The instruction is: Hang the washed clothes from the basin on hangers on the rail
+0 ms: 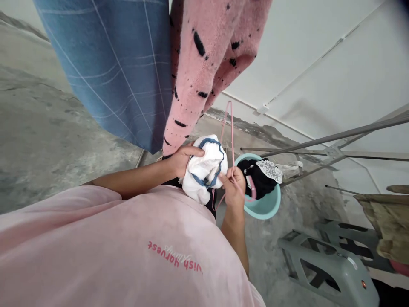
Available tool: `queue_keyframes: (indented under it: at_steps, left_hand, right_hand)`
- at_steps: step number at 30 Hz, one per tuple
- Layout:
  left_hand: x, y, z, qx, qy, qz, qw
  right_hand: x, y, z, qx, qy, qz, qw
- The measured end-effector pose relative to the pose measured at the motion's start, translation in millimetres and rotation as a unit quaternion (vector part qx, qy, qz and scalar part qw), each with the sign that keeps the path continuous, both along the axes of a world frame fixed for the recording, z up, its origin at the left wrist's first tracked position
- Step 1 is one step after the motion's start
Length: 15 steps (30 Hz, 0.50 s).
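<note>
A white garment with a blue-trimmed opening (209,160) is bunched in front of my body. My left hand (183,160) grips its left side, thumb on top near the blue trim. On the other side, my right hand (234,184) is closed round a pink clothes hanger (232,132), and its fingertips also touch the garment's edge. The hanger's long loop points up and away from me. Just beyond my right hand stands a light-blue basin (271,209) holding black clothing (260,183) with a white lace piece (270,169).
A blue checked cloth (118,72) and a pink fuzzy cloth with black marks (204,64) hang ahead. Metal rack poles (319,135) cross at right, near the white wall (306,55). Grey-green plastic stools (335,264) stand on the concrete floor at lower right.
</note>
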State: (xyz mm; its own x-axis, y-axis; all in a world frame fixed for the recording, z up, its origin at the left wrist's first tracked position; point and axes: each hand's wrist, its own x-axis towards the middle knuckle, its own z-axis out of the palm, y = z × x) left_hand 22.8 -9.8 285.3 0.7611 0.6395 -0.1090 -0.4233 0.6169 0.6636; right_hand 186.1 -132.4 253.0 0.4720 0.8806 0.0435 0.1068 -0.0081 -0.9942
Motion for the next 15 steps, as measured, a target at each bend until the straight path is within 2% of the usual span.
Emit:
queue_keyframes:
  at_steps: [3,5,7,12,15]
  left_hand:
    - [4,10,-5.3,0.022,0.053,0.068,0.996]
    - [6,15,-8.4,0.057,0.094,0.103,0.989]
    - [8,18,-10.2,0.107,0.129,0.121,0.978]
    - [7,17,-9.7,0.243,0.197,0.189,0.931]
    - [3,12,-9.8,0.305,0.22,0.169,0.911]
  right_hand:
    - [12,-6,12.7,0.065,0.003,-0.082,0.995]
    - [16,-11,22.8,0.129,0.008,-0.147,0.981]
    - [17,-17,31.4,0.173,0.01,-0.175,0.969]
    - [11,-24,39.0,0.161,-0.024,-0.124,0.979]
    - [11,-22,35.9,0.15,-0.019,-0.115,0.982]
